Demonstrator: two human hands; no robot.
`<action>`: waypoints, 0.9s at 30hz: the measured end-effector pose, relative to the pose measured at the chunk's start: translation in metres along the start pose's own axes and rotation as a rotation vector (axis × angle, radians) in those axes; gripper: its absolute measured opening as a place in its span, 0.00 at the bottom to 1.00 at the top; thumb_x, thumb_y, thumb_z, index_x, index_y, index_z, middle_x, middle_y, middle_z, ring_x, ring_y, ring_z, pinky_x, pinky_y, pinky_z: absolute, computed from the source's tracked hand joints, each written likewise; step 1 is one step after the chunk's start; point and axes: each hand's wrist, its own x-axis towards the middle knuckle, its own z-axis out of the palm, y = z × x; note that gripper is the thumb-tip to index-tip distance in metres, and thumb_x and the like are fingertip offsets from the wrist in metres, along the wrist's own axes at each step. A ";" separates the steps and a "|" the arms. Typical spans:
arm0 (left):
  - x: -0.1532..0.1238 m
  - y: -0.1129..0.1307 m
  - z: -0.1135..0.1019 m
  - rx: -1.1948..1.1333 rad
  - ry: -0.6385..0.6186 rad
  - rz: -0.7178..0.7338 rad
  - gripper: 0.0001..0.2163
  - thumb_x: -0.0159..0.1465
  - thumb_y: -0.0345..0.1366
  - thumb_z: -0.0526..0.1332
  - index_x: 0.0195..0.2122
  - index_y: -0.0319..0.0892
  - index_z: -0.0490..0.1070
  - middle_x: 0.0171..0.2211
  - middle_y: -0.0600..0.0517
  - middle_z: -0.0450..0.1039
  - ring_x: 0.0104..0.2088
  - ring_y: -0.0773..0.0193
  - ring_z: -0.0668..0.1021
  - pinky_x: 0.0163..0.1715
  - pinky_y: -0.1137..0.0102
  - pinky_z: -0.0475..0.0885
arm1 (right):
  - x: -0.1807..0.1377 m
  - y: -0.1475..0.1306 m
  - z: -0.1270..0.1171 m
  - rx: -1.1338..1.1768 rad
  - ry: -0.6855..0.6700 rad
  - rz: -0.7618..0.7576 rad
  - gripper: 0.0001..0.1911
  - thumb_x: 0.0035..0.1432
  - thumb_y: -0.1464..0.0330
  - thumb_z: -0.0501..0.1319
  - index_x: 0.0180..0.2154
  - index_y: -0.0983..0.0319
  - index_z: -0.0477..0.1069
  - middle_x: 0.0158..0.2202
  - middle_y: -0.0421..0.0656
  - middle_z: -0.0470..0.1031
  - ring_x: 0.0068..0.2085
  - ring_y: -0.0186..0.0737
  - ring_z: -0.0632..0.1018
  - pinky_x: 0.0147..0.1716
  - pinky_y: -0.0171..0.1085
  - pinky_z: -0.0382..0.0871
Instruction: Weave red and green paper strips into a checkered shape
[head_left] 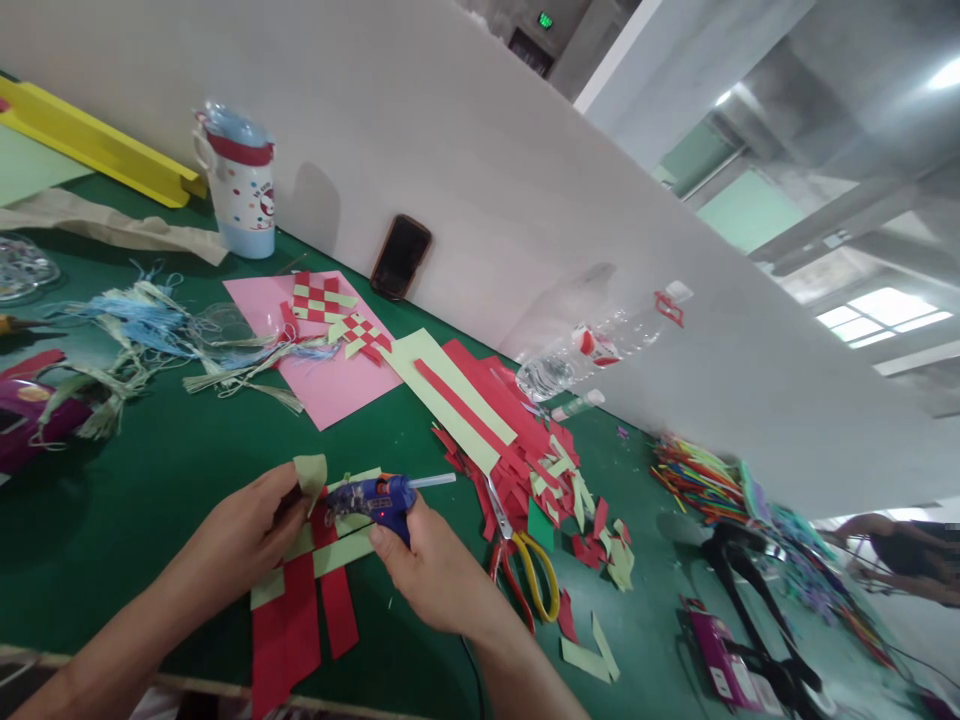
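In my right hand [431, 570] is a blue hot glue gun [375, 500], with a clear glue stick [433, 480] poking out of its back end. Its nozzle points left at a woven piece of red and pale green paper strips [300, 585] lying near the table's front. My left hand [266, 515] pinches the lifted end of a pale green paper strip [310, 472] above this weave. Long red strip ends hang toward the front edge. The nozzle tip is hard to make out against the paper.
Scissors [534, 575] lie right of my right hand beside red and green paper scraps [517, 495]. Small woven pieces rest on pink paper [330, 400]. Tassels [142, 320], a cup [244, 190], a phone [401, 257] and a plastic bottle [555, 365] stand around. Another person's arm [877, 530] shows far right.
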 end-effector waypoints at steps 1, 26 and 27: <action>0.000 0.000 0.000 0.006 -0.002 -0.002 0.15 0.69 0.48 0.48 0.32 0.47 0.65 0.26 0.54 0.71 0.25 0.61 0.75 0.27 0.68 0.66 | 0.000 0.000 0.000 -0.004 0.001 0.003 0.18 0.70 0.61 0.57 0.58 0.60 0.68 0.50 0.49 0.79 0.50 0.52 0.79 0.48 0.44 0.71; -0.002 -0.003 0.003 0.016 -0.036 -0.055 0.15 0.69 0.50 0.49 0.33 0.47 0.65 0.26 0.55 0.71 0.26 0.61 0.74 0.28 0.67 0.65 | -0.014 0.018 0.000 0.161 0.057 0.018 0.16 0.71 0.56 0.54 0.50 0.60 0.67 0.28 0.38 0.70 0.29 0.40 0.73 0.31 0.36 0.68; -0.002 -0.004 0.004 0.027 -0.040 -0.062 0.15 0.70 0.50 0.49 0.33 0.47 0.64 0.26 0.55 0.70 0.25 0.61 0.74 0.28 0.67 0.65 | -0.016 0.021 0.001 0.213 0.064 0.033 0.18 0.71 0.53 0.54 0.49 0.60 0.67 0.27 0.36 0.68 0.27 0.38 0.71 0.29 0.35 0.66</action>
